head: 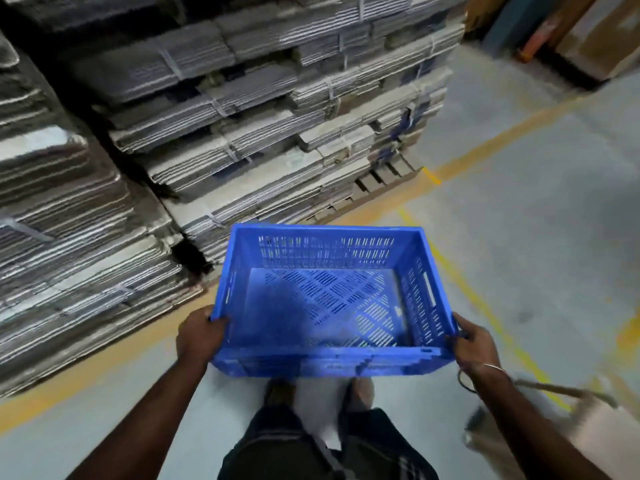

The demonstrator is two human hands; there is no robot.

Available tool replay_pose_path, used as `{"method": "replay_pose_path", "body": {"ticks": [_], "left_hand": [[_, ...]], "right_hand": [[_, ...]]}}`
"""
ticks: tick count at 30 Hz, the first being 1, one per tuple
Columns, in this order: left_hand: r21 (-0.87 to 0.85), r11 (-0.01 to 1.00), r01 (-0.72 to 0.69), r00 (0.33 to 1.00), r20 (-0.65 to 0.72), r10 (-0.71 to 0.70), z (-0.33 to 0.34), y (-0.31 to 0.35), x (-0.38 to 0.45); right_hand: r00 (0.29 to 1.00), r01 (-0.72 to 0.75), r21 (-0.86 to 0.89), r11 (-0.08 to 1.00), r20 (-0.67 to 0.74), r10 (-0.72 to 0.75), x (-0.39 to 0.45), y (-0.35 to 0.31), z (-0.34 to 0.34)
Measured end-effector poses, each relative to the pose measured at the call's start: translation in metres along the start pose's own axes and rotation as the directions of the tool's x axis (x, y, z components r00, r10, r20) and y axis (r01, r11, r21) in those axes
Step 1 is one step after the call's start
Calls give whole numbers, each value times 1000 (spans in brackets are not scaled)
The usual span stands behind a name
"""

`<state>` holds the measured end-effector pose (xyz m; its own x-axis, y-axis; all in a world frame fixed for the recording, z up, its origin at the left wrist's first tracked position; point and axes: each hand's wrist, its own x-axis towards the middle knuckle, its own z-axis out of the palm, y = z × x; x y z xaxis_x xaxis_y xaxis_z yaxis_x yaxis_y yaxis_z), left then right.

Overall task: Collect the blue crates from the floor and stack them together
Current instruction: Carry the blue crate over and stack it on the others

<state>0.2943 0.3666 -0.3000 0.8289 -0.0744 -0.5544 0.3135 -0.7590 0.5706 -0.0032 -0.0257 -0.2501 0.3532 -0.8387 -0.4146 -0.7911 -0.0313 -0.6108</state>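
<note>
We hold one blue perforated plastic crate [332, 299] off the grey concrete floor [519, 216], level and open side up, in front of our body. Our left hand [199, 336] grasps its near left corner: the thumb lies over the rim and the other fingers wrap under the outer wall, where we cannot see them. Our right hand [472, 344] grasps the near right corner in the same way, its fingers curled round the edge and mostly hidden behind the crate wall. A thin metal bangle [496, 368] sits on the right wrist, and a dark loop hangs just below it; what that loop is we cannot make out.

The crate is empty; through its slotted bottom the floor shows dimly. Below the near wall, between our hands, the tips of our two feet [320, 389] show, partly covered by the crate, and our dark shorts [325, 448] are cut off by the lower edge.

Beyond the fingers of the left hand rise tall stacks of flattened grey cardboard bundles [242, 116], tied with pale straps and smeared by motion blur. They rest on a wooden pallet [381, 178], of which only one corner peeks out. Orange-yellow painted lines [460, 282] cross the floor beyond and beside the right hand. Near our right forearm lies a blurred brownish object with a stick-like part [561, 393]; we cannot tell what it is. Far beyond the right fingers, brown boxes [602, 39] are cut off by the frame.
</note>
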Motion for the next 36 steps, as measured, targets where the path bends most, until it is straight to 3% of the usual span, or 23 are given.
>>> {"method": "replay_pose_path", "body": {"ticks": [7, 11, 16, 26, 36], "left_hand": [[30, 961, 275, 961, 25, -276, 50, -19, -8], [-175, 917, 359, 933, 85, -349, 88, -44, -23], [-375, 827, 419, 907, 134, -399, 119, -2, -65], [-504, 793, 342, 899, -71, -433, 165, -35, -18], [-510, 817, 268, 926, -97, -365, 185, -61, 39]], "right_hand": [[959, 187, -65, 980, 228, -168, 139, -39, 26], [892, 280, -70, 958, 389, -232, 196, -46, 32], [850, 296, -48, 954, 468, -241, 242, -32, 33], [868, 154, 125, 980, 458, -195, 277, 4, 95], [867, 161, 244, 956, 428, -255, 316, 13, 154]]}}
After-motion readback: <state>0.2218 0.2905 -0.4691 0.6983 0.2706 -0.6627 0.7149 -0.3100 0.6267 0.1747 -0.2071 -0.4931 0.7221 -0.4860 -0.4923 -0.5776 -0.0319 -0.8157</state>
